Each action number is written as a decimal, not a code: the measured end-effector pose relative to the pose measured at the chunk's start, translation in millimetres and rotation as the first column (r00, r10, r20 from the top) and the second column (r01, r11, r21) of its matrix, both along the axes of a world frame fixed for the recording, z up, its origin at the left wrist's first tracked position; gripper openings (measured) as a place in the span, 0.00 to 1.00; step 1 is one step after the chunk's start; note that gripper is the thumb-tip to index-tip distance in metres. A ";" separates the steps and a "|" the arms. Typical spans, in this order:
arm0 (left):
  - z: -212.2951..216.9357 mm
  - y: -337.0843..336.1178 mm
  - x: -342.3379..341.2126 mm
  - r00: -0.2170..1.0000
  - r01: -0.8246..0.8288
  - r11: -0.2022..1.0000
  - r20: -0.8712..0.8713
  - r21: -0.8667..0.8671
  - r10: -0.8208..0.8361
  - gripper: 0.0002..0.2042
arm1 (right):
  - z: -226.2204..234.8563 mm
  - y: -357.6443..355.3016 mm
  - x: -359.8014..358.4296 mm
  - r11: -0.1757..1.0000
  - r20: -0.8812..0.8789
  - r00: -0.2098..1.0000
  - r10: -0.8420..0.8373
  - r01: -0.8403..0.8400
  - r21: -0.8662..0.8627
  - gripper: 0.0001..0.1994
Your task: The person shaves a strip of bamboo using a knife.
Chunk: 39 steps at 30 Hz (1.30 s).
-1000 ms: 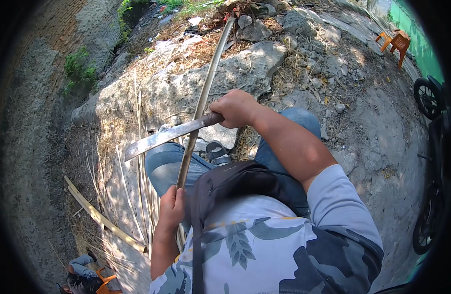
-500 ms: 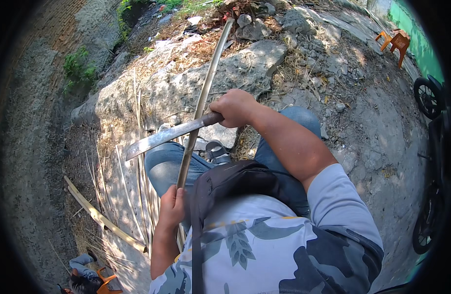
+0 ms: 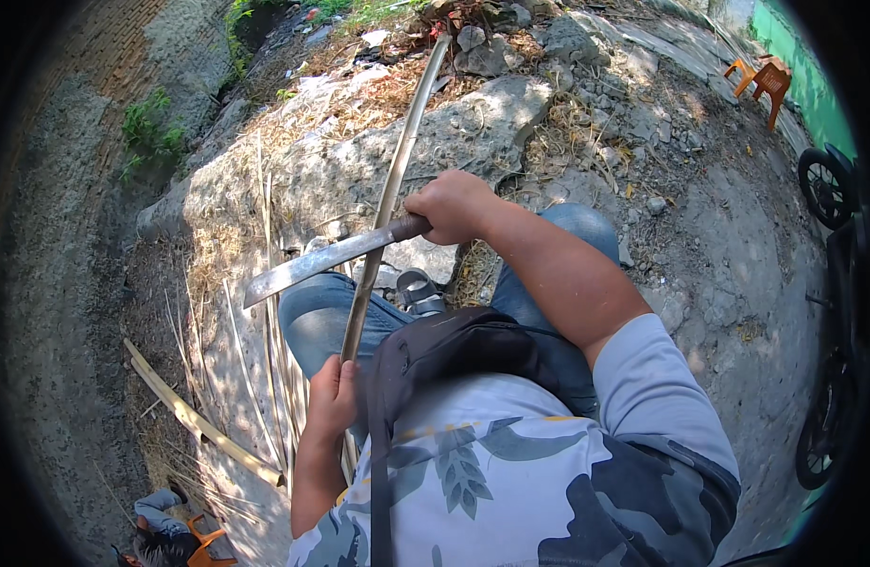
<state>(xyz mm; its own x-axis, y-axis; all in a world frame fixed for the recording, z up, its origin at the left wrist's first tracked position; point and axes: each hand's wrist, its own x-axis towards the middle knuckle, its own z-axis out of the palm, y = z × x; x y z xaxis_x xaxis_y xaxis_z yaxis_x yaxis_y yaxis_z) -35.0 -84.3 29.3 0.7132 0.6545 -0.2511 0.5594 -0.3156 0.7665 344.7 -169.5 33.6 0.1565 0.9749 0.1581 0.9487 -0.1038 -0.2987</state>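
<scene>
My right hand (image 3: 456, 205) grips the dark handle of a long machete (image 3: 317, 262), its grey blade pointing left and lying across a long bamboo strip (image 3: 394, 184). That pale strip runs from near my lap up toward the rubble at the top. Near its lower end my left hand (image 3: 334, 395) holds the strip against my left knee. I sit on the ground in blue jeans, a dark bag strap across my chest.
Thin bamboo slivers (image 3: 265, 312) and a thicker split piece (image 3: 194, 416) lie on the ground to my left. An orange plastic chair (image 3: 764, 80) stands at the top right. A motorcycle (image 3: 836, 312) is parked along the right edge. Stones and dry litter cover the mound ahead.
The machete blade has slid slightly along the bamboo strip; both hands keep their grips and the scene is otherwise unchanged.
</scene>
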 end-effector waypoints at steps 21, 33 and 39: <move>-5.8 3.9 -1.1 1.000 -0.023 0.997 0.016 -0.074 0.025 0.13 | 2.8 -0.4 -1.8 0.999 -0.008 1.000 -0.001 0.000 -0.042 0.07; -3.0 1.4 2.1 1.000 -0.025 0.998 0.010 -0.051 0.026 0.12 | 2.6 0.6 -1.9 0.998 -0.006 1.000 -0.002 0.002 -0.060 0.07; -0.4 0.8 3.3 1.000 -0.021 0.999 -0.003 -0.038 0.021 0.12 | 2.8 -0.5 -1.8 0.998 -0.006 1.000 0.000 0.000 -0.058 0.07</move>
<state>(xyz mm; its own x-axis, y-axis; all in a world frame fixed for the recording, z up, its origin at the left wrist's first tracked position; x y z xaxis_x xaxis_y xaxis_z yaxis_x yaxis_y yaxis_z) -31.7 -83.5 28.9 0.6989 0.6591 -0.2777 0.5676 -0.2749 0.7761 342.9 -170.0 36.3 0.1575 0.9824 0.1001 0.9468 -0.1214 -0.2979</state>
